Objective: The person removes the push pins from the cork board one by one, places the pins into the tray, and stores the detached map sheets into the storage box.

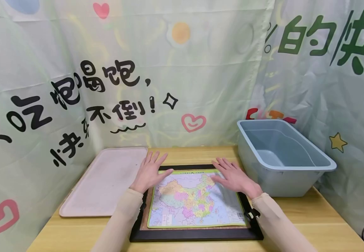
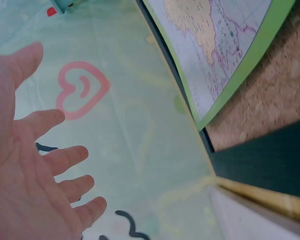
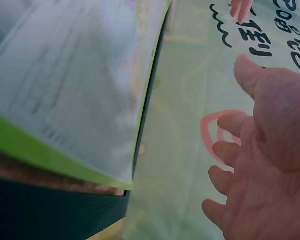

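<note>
A colourful map sheet [image 1: 185,201] with a green border lies on a cork board in a black frame [image 1: 197,235]. The brown cork [image 2: 270,95] shows beside the sheet in the left wrist view. My left hand [image 1: 151,172] is over the far left corner of the frame, fingers spread and nothing in its palm. Near the far right corner my right hand [image 1: 235,176] has its fingers extended, also holding nothing. Both wrist views show the palms raised off the map, the fingers apart.
A pale pink tray [image 1: 106,182] lies on the wooden table [image 1: 314,224] to the left. At the right stands a deep grey-blue bin [image 1: 295,175]. A printed curtain [image 1: 182,80] hangs behind the table and along its sides.
</note>
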The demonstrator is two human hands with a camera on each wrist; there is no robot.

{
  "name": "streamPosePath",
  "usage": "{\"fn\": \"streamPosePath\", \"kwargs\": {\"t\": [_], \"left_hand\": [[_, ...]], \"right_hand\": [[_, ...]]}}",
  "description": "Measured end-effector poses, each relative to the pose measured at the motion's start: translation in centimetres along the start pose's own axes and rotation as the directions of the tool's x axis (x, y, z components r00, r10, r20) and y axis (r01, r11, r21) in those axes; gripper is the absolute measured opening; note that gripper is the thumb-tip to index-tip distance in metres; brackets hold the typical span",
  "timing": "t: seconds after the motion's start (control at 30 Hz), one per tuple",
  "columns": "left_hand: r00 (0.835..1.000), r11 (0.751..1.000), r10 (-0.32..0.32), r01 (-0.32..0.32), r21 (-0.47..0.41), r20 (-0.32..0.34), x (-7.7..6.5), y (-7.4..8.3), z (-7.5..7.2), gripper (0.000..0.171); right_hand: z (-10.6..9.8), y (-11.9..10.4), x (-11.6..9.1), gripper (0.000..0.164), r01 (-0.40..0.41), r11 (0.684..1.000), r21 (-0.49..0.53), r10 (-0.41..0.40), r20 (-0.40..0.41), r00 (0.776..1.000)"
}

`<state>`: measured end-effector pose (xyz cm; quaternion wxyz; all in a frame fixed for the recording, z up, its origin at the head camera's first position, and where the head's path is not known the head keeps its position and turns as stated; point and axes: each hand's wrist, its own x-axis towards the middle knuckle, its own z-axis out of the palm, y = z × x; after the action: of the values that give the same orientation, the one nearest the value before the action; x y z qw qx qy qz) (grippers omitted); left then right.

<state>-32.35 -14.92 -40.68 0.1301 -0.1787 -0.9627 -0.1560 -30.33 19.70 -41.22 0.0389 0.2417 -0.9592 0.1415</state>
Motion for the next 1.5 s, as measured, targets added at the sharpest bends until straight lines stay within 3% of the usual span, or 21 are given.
{"fn": "streamPosePath", "kwargs": {"t": [0.17, 0.37, 0.57, 0.8, 0.93, 1.1, 1.2, 1.33, 1.4, 1.5], "left_hand": [[0.999, 0.998, 0.044, -0.045, -0.052, -0.025, 0.8, -0.1, 0.3, 0.067], [1.0, 0.982, 0.016, -0.016, -0.189, -0.001, 1.8, -0.1, 0.6, 0.061], [0.997, 0.941, -0.013, 0.037, -0.337, 0.074, 3.1, -0.2, 1.3, 0.052], [0.986, 0.91, 0.017, 0.053, -0.412, 0.163, 4.8, -0.3, 2.6, 0.044], [0.975, 0.878, 0.014, 0.095, -0.47, 0.222, 5.8, -0.1, 3.2, 0.04], [0.962, 0.843, 0.021, 0.129, -0.522, 0.272, 7.2, 0.0, 4.1, 0.036], [0.955, 0.805, 0.064, 0.122, -0.581, 0.288, 7.7, -0.1, 4.7, 0.034], [0.944, 0.741, 0.08, 0.157, -0.652, 0.319, 8.2, -0.3, 5.4, 0.029], [0.943, 0.733, 0.068, 0.175, -0.657, 0.327, 8.4, -0.3, 5.8, 0.028], [0.938, 0.746, 0.065, 0.181, -0.641, 0.341, 8.6, -0.1, 6.3, 0.028]], "right_hand": [[0.6, 1.0, -0.3, 0.066, 0.07, 0.997, -0.022, -0.069, 0.022, 0.997], [1.1, 2.0, -0.9, 0.061, 0.176, 0.984, -0.019, -0.174, 0.059, 0.983], [1.6, 3.2, -1.8, 0.059, 0.28, 0.96, 0.018, -0.281, 0.097, 0.955], [2.0, 4.6, -2.9, 0.063, 0.361, 0.932, 0.023, -0.361, 0.107, 0.926], [2.3, 5.2, -3.2, 0.059, 0.41, 0.912, 0.022, -0.41, 0.092, 0.907], [2.5, 5.7, -3.7, 0.055, 0.407, 0.913, 0.031, -0.407, 0.121, 0.905], [2.9, 5.8, -4.0, 0.054, 0.39, 0.92, 0.038, -0.391, 0.14, 0.91], [3.4, 5.8, -4.3, 0.053, 0.377, 0.926, 0.031, -0.377, 0.16, 0.912], [3.5, 5.9, -4.4, 0.053, 0.374, 0.927, 0.02, -0.372, 0.166, 0.913], [3.6, 5.9, -4.4, 0.054, 0.37, 0.929, 0.008, -0.366, 0.172, 0.915]]}}
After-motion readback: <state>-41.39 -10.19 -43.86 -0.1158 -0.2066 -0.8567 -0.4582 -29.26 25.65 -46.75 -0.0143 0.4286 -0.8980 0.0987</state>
